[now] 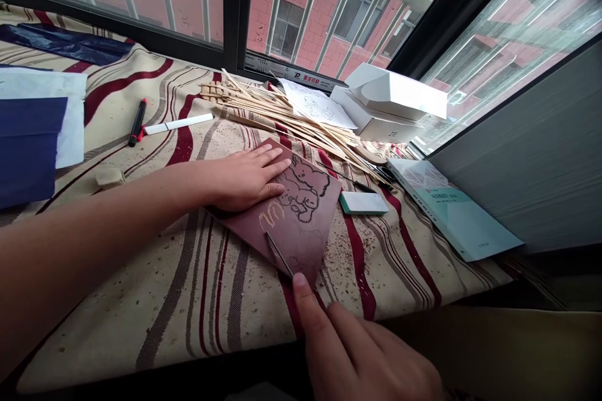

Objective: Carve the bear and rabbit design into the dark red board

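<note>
Could skid, if pushing too hard with the tool [280, 255] gripped in right hand [364, 351], across the board [308, 241] into left hand [244, 179], spread flat on it.

Daylight through the windows [322, 12] leaves the lower right dark, its detail seemingly soft.

From our head we look forward and down across the striped cloth [113, 326], from its near edge to the window [234, 19] at its far edge, our right hand [364, 351] close below.
</note>
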